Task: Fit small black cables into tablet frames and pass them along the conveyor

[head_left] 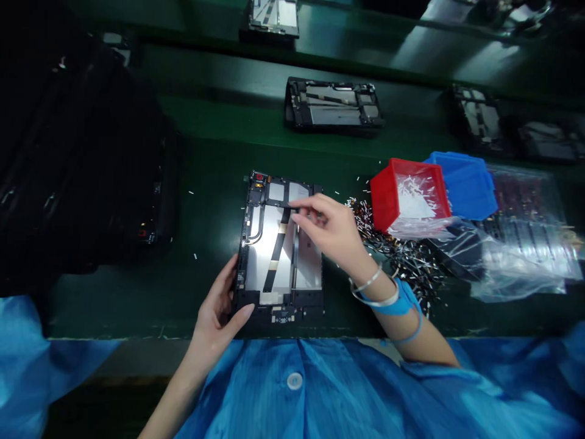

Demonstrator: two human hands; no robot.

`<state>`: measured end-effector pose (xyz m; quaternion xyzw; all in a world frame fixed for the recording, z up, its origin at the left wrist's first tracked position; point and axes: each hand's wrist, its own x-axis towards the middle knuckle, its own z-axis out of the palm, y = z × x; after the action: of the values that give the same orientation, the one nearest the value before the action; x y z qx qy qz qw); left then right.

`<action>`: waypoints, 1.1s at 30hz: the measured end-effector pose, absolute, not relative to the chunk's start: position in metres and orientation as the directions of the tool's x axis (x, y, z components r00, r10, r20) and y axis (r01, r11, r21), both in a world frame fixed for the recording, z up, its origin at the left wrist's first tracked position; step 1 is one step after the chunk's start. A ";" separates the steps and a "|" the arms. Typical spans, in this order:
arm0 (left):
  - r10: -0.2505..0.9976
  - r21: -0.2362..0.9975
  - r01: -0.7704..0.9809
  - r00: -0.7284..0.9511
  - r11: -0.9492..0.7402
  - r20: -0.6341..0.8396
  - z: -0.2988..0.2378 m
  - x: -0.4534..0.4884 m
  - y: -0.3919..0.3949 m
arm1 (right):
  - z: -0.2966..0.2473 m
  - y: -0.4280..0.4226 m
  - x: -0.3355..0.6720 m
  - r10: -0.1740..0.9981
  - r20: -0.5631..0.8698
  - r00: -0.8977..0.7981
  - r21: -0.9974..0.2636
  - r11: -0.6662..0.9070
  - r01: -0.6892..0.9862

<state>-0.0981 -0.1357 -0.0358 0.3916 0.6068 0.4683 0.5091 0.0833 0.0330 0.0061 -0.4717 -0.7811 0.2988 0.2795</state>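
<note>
Black-rimmed device; bench's front edge nearby

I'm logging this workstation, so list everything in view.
Held tablet: one, black and silver, centre
Other tablets: four or more, black and silver, back
Dark stack: count unclear, black, left
Red bin: one, red, right of held tablet
Blue bin: one, blue, beside red bin
White bits: many, white, in red bin
Loose scraps: many, black and white, by red bin
Plastic bags: count unclear, clear, right
Bench: one, green, beneath held tablet
Coat: one, blue, worn
Bracelet: count unclear, silver, right wrist
Wristband: one, blue, right wrist
Left hand: one, bare, on tablet's near-left corner
Right hand: one, bare, over tablet
</note>
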 end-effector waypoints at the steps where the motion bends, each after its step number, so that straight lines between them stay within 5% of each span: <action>1: 0.955 0.961 0.083 -0.164 0.264 -0.248 -0.034 -0.100 -0.136 | 0.007 0.039 0.073 0.905 0.114 -0.411 -0.740 0.353 0.573; 7: 0.999 0.755 0.655 -0.038 0.021 0.005 -0.022 -0.115 -0.135 | 0.001 0.051 0.038 0.880 -0.058 -0.472 -0.694 0.305 0.653; 11: 0.949 0.530 0.825 0.024 -0.195 0.313 -0.020 -0.114 -0.114 | -0.008 0.044 0.041 0.892 0.009 -0.453 -0.698 0.330 0.636; 15: 0.930 0.362 0.879 0.202 -0.311 0.309 -0.026 -0.110 -0.092 | -0.013 0.042 0.042 0.861 0.046 -0.507 -0.707 0.387 0.592; 20: 0.941 0.377 0.872 0.226 -0.311 0.252 -0.035 -0.109 -0.089 | -0.013 0.032 0.052 0.719 0.258 -0.646 -0.686 0.607 0.401; 26: 0.942 0.329 0.893 0.237 -0.308 0.239 -0.035 -0.109 -0.089 | -0.013 0.015 0.069 0.413 0.404 -0.816 -0.262 0.907 0.329; 33: 0.950 0.459 0.839 0.202 -0.294 0.239 -0.037 -0.110 -0.090 | -0.024 0.011 0.070 0.404 0.405 -0.820 -0.196 0.915 0.353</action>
<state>-0.1096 -0.0899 -0.0369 0.7667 0.5832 0.2428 0.1147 0.0703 0.0113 -0.0242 -0.1986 -0.9523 0.0561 0.2246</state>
